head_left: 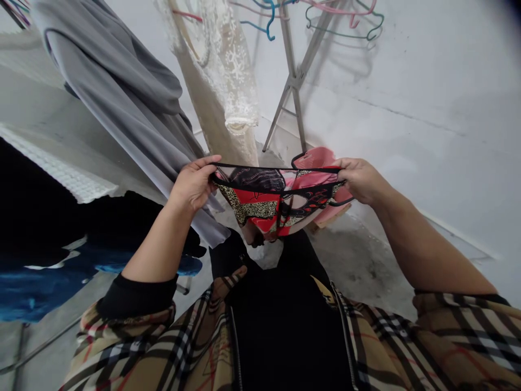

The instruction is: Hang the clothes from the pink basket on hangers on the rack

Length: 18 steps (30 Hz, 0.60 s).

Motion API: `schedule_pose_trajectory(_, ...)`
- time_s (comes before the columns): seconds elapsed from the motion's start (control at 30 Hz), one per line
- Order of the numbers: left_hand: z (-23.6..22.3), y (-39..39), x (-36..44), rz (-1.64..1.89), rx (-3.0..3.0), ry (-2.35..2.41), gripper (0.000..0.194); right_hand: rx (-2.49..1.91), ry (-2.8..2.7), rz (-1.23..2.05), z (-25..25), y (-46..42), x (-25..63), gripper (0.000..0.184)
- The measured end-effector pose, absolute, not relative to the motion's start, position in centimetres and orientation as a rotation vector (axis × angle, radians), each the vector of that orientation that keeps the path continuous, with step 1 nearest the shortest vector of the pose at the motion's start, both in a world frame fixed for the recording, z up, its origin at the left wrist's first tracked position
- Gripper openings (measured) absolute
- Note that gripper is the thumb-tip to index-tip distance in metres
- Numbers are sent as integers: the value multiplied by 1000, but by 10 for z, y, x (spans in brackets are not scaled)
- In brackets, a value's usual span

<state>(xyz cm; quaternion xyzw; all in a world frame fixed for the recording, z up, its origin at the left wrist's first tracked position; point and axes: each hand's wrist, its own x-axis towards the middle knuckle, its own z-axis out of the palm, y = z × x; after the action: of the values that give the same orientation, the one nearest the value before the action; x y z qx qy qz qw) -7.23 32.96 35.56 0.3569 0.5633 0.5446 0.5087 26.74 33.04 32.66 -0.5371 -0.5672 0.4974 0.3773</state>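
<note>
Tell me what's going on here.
A person is holding up a patterned garment by its black trim, stretched between the left hand and the right hand. Beyond it, a grey garment and a white lace garment hang near a rack carrying coloured hangers. A pink item shows behind the right hand.

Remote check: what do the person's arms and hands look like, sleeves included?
The left hand and right hand are ungloved, and the forearms are bare. The left sleeve and right sleeve are tan plaid with black, white and red lines, and each ends in a black cuff.
</note>
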Motion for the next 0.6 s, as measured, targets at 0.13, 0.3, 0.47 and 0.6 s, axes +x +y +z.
schedule_pose_trajectory(0.13, 355, 339, -75, 1328, 861, 1335, 19, -1229, -1327, 1430, 330, 334, 263, 29)
schedule_pose_trajectory(0.3, 354, 347, -75, 1346, 912, 1386, 13, -1153, -1207, 1526, 330, 344, 260, 37)
schedule_pose_trajectory(0.47, 353, 347, -73, 1385, 955, 1356, 5, -1145, -1183, 1499, 330, 347, 255, 37)
schedule_pose_trajectory(0.6, 353, 344, -74, 1356, 996, 1380, 7, -1168, -1220, 1431, 330, 347, 254, 33)
